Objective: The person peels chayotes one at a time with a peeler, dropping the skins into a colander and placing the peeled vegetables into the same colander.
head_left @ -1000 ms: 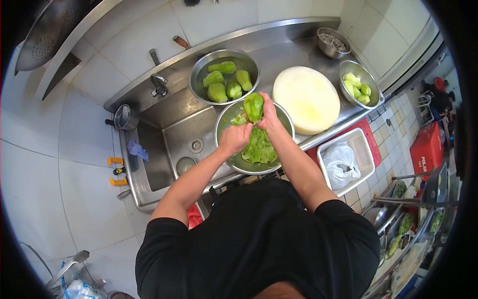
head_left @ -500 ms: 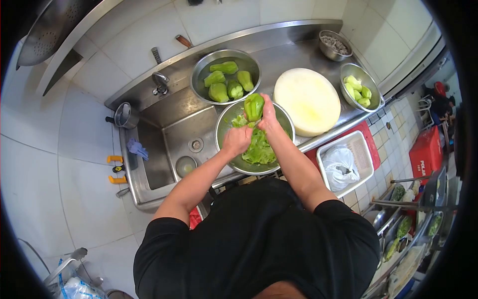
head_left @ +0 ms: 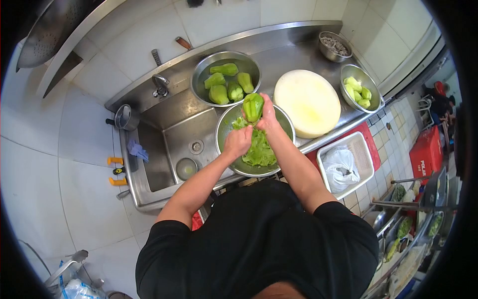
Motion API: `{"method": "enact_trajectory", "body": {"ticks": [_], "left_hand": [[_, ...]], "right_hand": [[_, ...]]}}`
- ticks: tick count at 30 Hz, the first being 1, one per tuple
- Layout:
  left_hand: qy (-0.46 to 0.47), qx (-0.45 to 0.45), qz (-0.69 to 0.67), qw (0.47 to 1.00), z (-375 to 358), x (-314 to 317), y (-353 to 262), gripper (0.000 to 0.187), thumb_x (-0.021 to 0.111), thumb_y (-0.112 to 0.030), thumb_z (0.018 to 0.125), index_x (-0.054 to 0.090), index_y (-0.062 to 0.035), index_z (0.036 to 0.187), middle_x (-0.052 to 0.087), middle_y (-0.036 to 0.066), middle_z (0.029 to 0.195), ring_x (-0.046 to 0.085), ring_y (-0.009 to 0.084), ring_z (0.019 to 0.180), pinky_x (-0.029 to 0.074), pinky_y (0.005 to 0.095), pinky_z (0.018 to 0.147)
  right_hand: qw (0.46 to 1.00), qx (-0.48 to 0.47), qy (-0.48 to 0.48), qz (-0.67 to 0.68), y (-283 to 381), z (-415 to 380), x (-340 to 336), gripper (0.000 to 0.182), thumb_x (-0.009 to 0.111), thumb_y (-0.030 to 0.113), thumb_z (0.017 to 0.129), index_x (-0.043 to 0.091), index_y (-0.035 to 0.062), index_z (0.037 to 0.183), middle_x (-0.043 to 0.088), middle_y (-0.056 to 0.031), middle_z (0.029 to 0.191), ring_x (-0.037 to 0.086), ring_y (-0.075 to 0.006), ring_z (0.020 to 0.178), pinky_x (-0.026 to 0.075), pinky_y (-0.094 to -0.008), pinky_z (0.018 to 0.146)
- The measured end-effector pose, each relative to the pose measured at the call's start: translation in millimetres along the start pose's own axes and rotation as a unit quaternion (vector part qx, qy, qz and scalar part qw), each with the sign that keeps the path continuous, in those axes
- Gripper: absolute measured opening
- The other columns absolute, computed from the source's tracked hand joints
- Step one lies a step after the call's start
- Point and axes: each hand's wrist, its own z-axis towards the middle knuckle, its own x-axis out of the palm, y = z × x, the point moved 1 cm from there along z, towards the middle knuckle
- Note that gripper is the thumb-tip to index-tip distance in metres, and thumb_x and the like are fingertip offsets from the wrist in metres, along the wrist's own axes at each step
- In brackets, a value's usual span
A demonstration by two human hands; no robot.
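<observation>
A green chayote [head_left: 253, 107], partly peeled, is in my right hand [head_left: 268, 115], which wraps round its right side. Close below it my left hand [head_left: 238, 141] is closed in a fist; what it grips is too small and covered to make out. Both hands are over a steel bowl [head_left: 221, 130] that holds green peelings [head_left: 260, 149]. Just behind stands a second steel bowl [head_left: 197, 79] with several unpeeled chayotes [head_left: 217, 93]. A third bowl [head_left: 373, 85] on the far right contains pale peeled chayotes [head_left: 354, 84].
A thick round chopping board [head_left: 306, 102] lies right of the peelings bowl. To the left is the sink [head_left: 152, 149] with a tap [head_left: 160, 85]. A small bowl of greyish pieces [head_left: 334, 47] stands at the back right. A white basket [head_left: 369, 162] with a plastic bag sits below the counter edge.
My left hand has shifted slightly up and left beside the chayote. The right hand keeps hold of the chayote almost in the same place.
</observation>
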Motion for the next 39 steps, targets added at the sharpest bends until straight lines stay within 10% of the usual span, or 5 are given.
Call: {"method": "enact_trajectory", "body": {"ticks": [4, 5, 13, 33, 39], "left_hand": [[0.123, -0.108, -0.184, 0.969, 18.5, -6.2, 32.3, 0.061, 0.035, -0.049, 0.103, 0.071, -0.0026, 0.088, 0.067, 0.028, 0.081, 0.065, 0.0495, 0.079, 0.049, 0.0574, 0.076], [0.148, -0.195, -0.234, 0.941, 22.3, -5.1, 43.0, 0.061, 0.035, -0.05, 0.103, 0.071, -0.0025, 0.088, 0.067, 0.028, 0.081, 0.065, 0.0491, 0.079, 0.049, 0.0565, 0.077], [-0.062, 0.068, 0.044, 0.995, 37.8, -70.3, 13.7, 0.048, 0.043, -0.044, 0.102, 0.07, -0.0072, 0.085, 0.066, 0.024, 0.075, 0.065, 0.0452, 0.073, 0.05, 0.0539, 0.069], [0.069, 0.047, -0.072, 0.994, -9.9, -7.9, -3.5, 0.053, 0.038, -0.043, 0.103, 0.071, -0.0049, 0.087, 0.067, 0.028, 0.077, 0.065, 0.0489, 0.075, 0.052, 0.0583, 0.073], [-0.055, 0.087, 0.038, 0.994, 36.0, -69.6, -4.0, 0.047, 0.042, -0.039, 0.103, 0.068, -0.0039, 0.086, 0.066, 0.026, 0.081, 0.065, 0.0455, 0.077, 0.049, 0.0547, 0.07]], "right_hand": [[0.949, -0.232, -0.091, -0.193, 2.7, 21.3, -9.1, 0.031, 0.058, 0.036, 0.098, 0.064, 0.0059, 0.106, 0.066, -0.0071, 0.09, 0.064, -0.0201, 0.078, 0.054, -0.0364, 0.068], [0.962, -0.204, -0.074, -0.166, 3.5, 25.2, -17.2, 0.034, 0.058, 0.038, 0.098, 0.064, 0.0062, 0.107, 0.067, -0.0076, 0.091, 0.064, -0.0212, 0.079, 0.054, -0.0374, 0.068], [0.996, 0.011, 0.037, -0.086, 9.8, -20.4, -2.5, 0.052, 0.047, 0.054, 0.096, 0.064, 0.009, 0.115, 0.07, -0.0109, 0.101, 0.065, -0.03, 0.089, 0.052, -0.0449, 0.073], [0.997, -0.066, -0.026, -0.01, -3.9, -12.6, -2.9, 0.046, 0.047, 0.049, 0.093, 0.063, 0.0076, 0.106, 0.067, -0.0112, 0.094, 0.064, -0.0301, 0.083, 0.054, -0.0454, 0.067], [0.998, 0.005, 0.009, -0.058, 4.3, -22.5, 10.6, 0.045, 0.047, 0.05, 0.093, 0.065, 0.012, 0.108, 0.069, -0.009, 0.097, 0.065, -0.0284, 0.087, 0.054, -0.0462, 0.07]]}}
